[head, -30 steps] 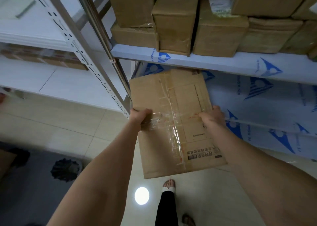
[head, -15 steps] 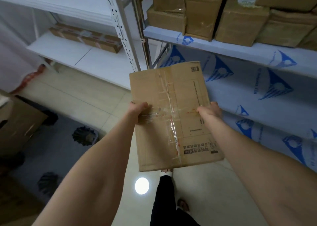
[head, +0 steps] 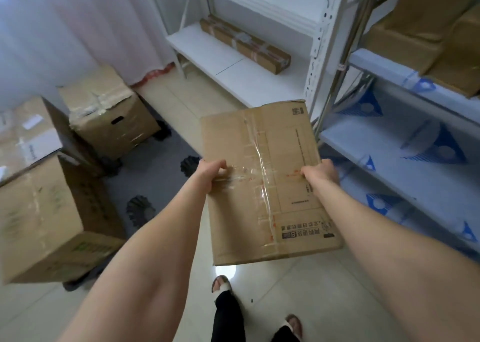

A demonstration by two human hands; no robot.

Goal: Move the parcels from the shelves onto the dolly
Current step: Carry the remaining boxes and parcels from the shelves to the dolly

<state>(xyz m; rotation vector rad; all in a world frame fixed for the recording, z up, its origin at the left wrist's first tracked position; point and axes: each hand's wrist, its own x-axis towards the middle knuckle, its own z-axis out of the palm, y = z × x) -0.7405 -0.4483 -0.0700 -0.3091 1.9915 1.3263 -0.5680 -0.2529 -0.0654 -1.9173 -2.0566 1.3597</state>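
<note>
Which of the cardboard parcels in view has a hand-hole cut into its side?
The box with the hand-hole, standing on the floor at left behind the big box; a dark oval slot shows on its facing side. No other parcel shows one.

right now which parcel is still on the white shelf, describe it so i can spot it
Find the white shelf unit against the back wall. On its low board lies one long, thin cardboard parcel, running diagonally. Unlike the blocky boxes on the neighbouring blue rack, it is stick-shaped and alone.

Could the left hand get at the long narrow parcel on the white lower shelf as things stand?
Probably not yet. The left hand and right hand both grip the flat parcel, and the long parcel lies well beyond it on the white shelf, though nothing blocks the way.
</note>
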